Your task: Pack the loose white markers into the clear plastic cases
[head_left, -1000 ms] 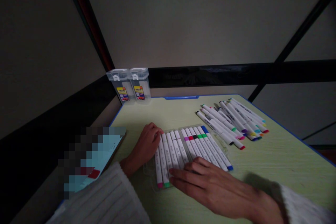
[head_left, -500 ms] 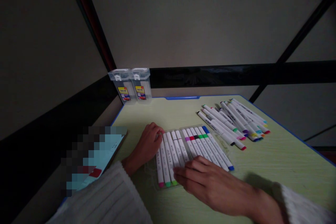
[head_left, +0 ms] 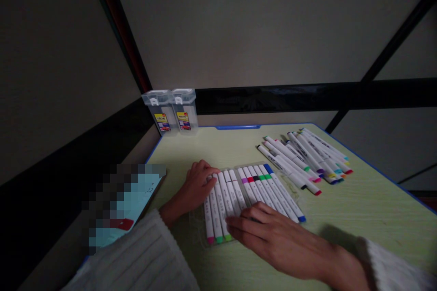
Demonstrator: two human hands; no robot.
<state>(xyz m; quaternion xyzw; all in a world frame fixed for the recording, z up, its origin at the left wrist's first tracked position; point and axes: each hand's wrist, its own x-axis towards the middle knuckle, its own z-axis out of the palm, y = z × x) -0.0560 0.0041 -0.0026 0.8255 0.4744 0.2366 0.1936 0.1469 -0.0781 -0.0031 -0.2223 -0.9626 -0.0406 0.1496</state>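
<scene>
Slim white markers with coloured ends lie side by side as a row of markers [head_left: 251, 191] on a clear plastic case [head_left: 205, 242] in the middle of the table. At the far left corner of this row, my left hand [head_left: 200, 181] has its fingers bent, with thumb and index finger at the top end of the leftmost marker [head_left: 208, 218]. My right hand [head_left: 269, 236] lies palm down across the near part of the row. Its fingers stretch left over the markers and rest on them, hiding several lower ends.
A loose pile of markers [head_left: 307, 157] lies at the right back of the table [head_left: 368, 218]. Two clear lidded boxes [head_left: 184, 113] stand at the back left corner. A light blue, partly blurred object [head_left: 133, 200] is by the left edge. Walls rise behind.
My left hand has shifted slightly right along the top of the row, its index finger now reaching further over the marker ends. My right hand stays in place.
</scene>
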